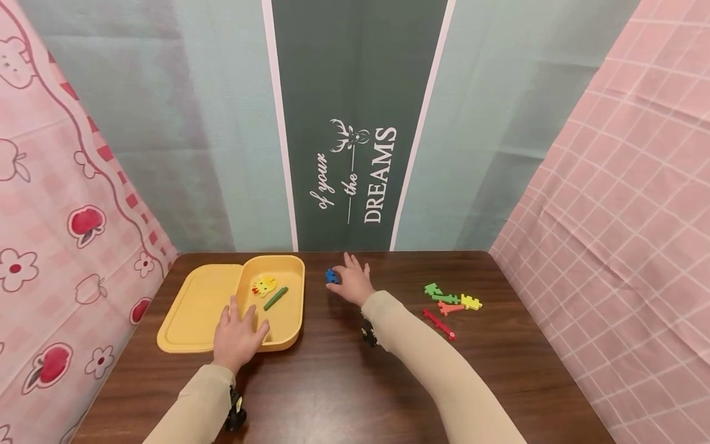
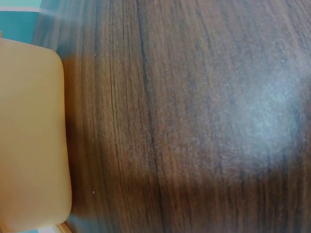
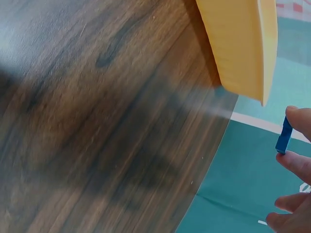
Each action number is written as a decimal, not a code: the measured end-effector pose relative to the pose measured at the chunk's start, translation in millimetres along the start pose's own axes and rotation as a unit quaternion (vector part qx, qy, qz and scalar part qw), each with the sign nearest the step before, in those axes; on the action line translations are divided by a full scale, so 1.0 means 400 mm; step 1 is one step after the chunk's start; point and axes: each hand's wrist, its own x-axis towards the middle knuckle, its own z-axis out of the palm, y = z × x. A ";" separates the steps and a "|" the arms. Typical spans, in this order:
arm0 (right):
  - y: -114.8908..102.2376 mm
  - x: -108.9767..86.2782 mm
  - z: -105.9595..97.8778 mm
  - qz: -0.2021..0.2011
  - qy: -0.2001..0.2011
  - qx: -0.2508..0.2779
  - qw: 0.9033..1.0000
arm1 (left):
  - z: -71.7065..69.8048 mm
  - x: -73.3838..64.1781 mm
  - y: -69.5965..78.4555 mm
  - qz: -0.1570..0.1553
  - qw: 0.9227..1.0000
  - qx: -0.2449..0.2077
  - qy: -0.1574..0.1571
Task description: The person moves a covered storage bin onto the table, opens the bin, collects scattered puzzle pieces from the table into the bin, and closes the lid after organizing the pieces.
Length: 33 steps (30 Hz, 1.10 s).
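Note:
Between thumb and index finger, my right hand (image 1: 352, 281) pinches a small blue toy piece (image 1: 331, 276), right of the yellow box (image 1: 299, 308). The right wrist view shows the blue piece (image 3: 284, 136) edge-on, with the other fingers spread. My left hand (image 1: 237, 336) reaches over the near-left part of the box with its fingers apart and nothing in them. Inside the box lie a yellow piece with red marks (image 1: 265, 285) and a dark green stick (image 1: 275, 298). The left wrist view shows only the box's outer wall (image 2: 31, 136) and the table, not the hand.
A flat yellow lid (image 1: 196, 308) lies against the box's left side. Right on the brown table (image 1: 355, 394) are green pieces (image 1: 432, 289), a yellow piece (image 1: 471, 302), an orange piece (image 1: 449, 308) and a red stick (image 1: 439, 324). Fabric curtains hang around the table.

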 end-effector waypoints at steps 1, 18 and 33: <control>-0.004 0.002 0.002 0.000 -0.002 0.000 1.000 | 0.000 0.000 0.000 0.000 1.000 -0.001 0.002; -0.079 0.024 0.040 -0.017 -0.023 0.016 0.999 | -0.014 0.004 0.004 -0.006 1.000 0.005 -0.009; -0.124 0.042 0.081 -0.021 -0.039 0.024 0.999 | -0.001 0.005 -0.001 0.001 1.000 0.002 -0.012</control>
